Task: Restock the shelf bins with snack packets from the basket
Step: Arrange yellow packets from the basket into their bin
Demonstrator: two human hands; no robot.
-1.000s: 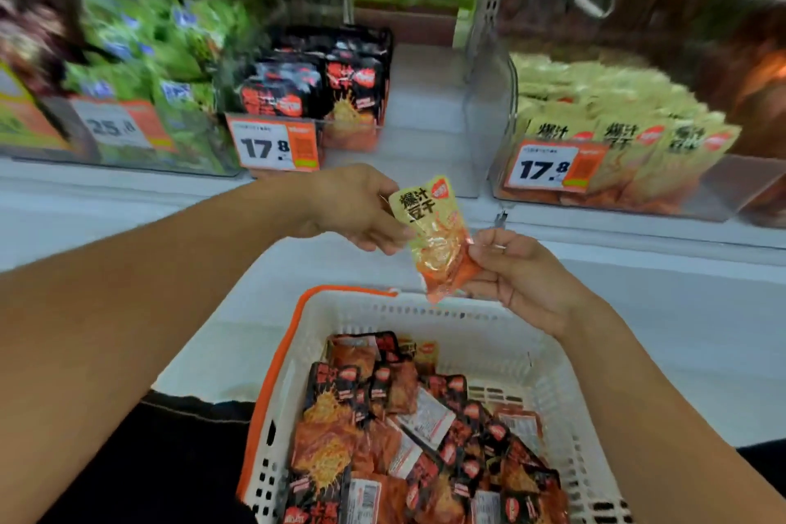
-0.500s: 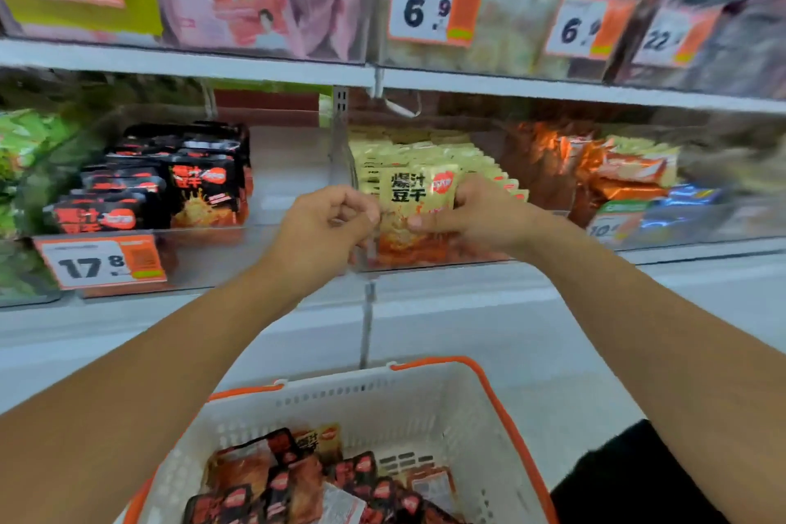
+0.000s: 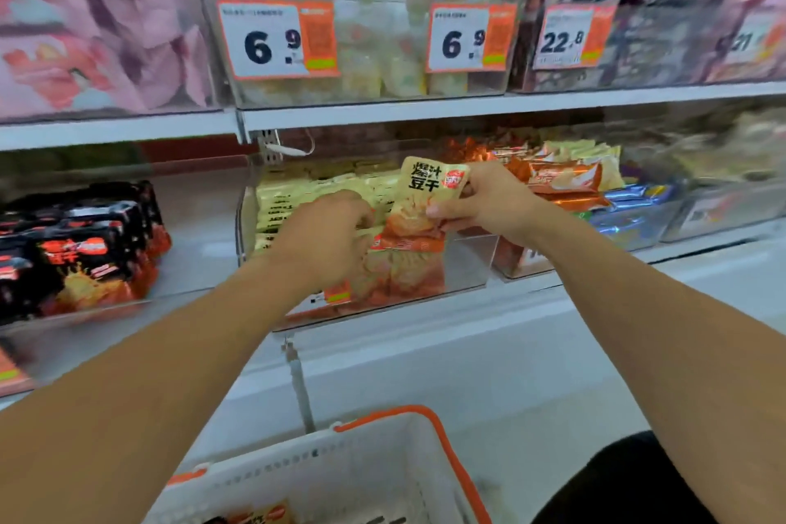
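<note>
Packet (image 3: 427,200) sits pinched in the right hand (image 3: 485,200) above the clear bin (image 3: 463,264); left hand (image 3: 327,234) fingers curl among the bin's yellow packets (image 3: 306,191).

Stood near and below the shelf: basket (image 3: 370,468). Sat in the middle bin (image 3: 468,264): packets (image 3: 323,187), with another bin (image 3: 638,221) right.

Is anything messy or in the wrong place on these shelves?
Nothing looks spilled or torn. The right hand holds one yellow packet above the clear bin of matching yellow packets, not yet tucked in. The left hand reaches into that row. The black packets stand neatly in their own bin.
</note>
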